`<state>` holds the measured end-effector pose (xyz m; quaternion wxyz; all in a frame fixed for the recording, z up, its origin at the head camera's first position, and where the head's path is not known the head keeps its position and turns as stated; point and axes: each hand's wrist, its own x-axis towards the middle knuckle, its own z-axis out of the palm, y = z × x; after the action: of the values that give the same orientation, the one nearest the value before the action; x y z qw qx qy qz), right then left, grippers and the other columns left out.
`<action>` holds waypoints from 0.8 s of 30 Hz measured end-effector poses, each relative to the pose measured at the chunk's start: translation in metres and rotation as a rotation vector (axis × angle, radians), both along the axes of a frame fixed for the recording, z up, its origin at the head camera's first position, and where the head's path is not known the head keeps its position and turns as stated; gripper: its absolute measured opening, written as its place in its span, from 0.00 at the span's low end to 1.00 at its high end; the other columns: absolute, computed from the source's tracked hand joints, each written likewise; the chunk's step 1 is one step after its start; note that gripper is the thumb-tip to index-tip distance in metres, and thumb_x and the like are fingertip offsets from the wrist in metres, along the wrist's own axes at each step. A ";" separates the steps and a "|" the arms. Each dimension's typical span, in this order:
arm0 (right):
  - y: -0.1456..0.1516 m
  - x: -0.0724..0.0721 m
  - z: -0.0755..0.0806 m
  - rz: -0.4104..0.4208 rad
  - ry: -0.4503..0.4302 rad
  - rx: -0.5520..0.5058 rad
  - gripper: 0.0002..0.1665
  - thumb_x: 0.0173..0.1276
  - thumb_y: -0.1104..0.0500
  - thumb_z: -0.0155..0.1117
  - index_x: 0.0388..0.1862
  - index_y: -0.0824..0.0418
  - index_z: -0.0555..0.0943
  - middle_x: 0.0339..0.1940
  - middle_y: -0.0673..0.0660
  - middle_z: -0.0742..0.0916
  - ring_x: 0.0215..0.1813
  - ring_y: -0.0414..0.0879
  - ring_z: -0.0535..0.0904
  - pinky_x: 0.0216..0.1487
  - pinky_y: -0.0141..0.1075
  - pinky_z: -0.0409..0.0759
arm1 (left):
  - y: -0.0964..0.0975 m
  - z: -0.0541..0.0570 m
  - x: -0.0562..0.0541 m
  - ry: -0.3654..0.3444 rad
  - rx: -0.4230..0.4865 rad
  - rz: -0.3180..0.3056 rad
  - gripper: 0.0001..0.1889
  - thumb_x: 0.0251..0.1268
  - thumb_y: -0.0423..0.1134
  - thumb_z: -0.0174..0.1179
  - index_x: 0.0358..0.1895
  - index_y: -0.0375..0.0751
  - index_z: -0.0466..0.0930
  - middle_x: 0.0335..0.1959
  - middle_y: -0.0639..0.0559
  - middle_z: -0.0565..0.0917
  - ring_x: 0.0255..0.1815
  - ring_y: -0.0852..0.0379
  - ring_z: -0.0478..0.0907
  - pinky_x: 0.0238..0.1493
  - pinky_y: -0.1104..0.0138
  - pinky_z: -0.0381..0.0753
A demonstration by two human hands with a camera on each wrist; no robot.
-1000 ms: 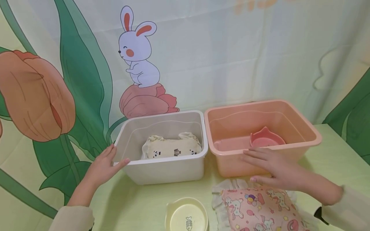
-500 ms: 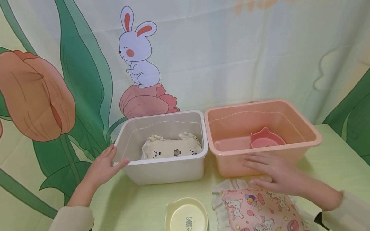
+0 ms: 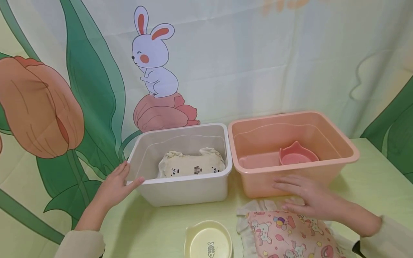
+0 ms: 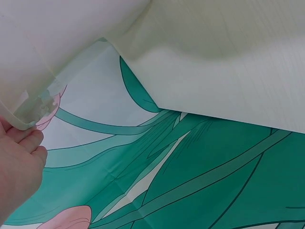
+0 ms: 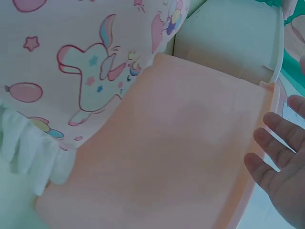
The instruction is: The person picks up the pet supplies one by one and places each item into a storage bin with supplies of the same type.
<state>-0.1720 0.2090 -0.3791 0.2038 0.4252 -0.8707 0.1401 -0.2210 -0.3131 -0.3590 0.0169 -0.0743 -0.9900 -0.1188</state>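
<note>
In the head view my left hand [image 3: 113, 186] rests at the front left corner of a white plastic bin [image 3: 187, 191], thumb spread along the front rim and fingers by the left side. The left wrist view shows its fingertips [image 4: 32, 138] right at the rim. A cream cushion [image 3: 190, 165] with small animal prints lies inside this bin. My right hand [image 3: 313, 197] is held with spread fingers before a peach plastic bin [image 3: 258, 182], holding nothing. It overlaps the top of a pink ruffled cushion [image 3: 274, 233] with unicorn prints. A pink bowl [image 3: 297, 156] with pointed ears sits inside the peach bin.
A pale yellow bowl [image 3: 200, 243] with a fishbone print stands on the green tabletop [image 3: 148, 229], left of the pink cushion. The two bins stand side by side. Behind them hangs a cloth backdrop [image 3: 226, 71] with a rabbit and tulips.
My right hand has sunk slightly, from over the peach bin's front rim to below it, in front of the bin's wall. The left hand, bins, cushions and bowls have not moved.
</note>
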 end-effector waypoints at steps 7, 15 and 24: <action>0.003 0.001 -0.005 -0.015 -0.069 0.014 0.33 0.49 0.49 0.68 0.56 0.53 0.73 0.55 0.53 0.78 0.55 0.49 0.73 0.48 0.46 0.75 | 0.000 0.000 0.000 -0.003 0.004 0.000 0.46 0.58 0.64 0.44 0.67 0.28 0.46 0.68 0.31 0.48 0.67 0.32 0.47 0.59 0.38 0.51; 0.007 0.001 -0.014 -0.061 -0.269 0.021 0.33 0.50 0.52 0.68 0.57 0.52 0.72 0.57 0.55 0.77 0.58 0.52 0.71 0.51 0.49 0.73 | 0.000 0.001 0.000 -0.012 0.012 0.005 0.46 0.58 0.64 0.43 0.67 0.28 0.45 0.68 0.32 0.48 0.67 0.32 0.47 0.58 0.38 0.52; 0.014 -0.002 -0.027 -0.055 -0.503 0.019 0.35 0.53 0.50 0.65 0.61 0.53 0.68 0.60 0.57 0.74 0.58 0.52 0.69 0.50 0.43 0.76 | 0.001 0.002 0.001 -0.011 0.016 0.004 0.45 0.59 0.63 0.44 0.66 0.28 0.46 0.68 0.32 0.48 0.67 0.32 0.47 0.59 0.38 0.52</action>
<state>-0.1744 0.2234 -0.4061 -0.0196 0.3550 -0.9065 0.2277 -0.2195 -0.3121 -0.3567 0.0123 -0.0713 -0.9892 -0.1271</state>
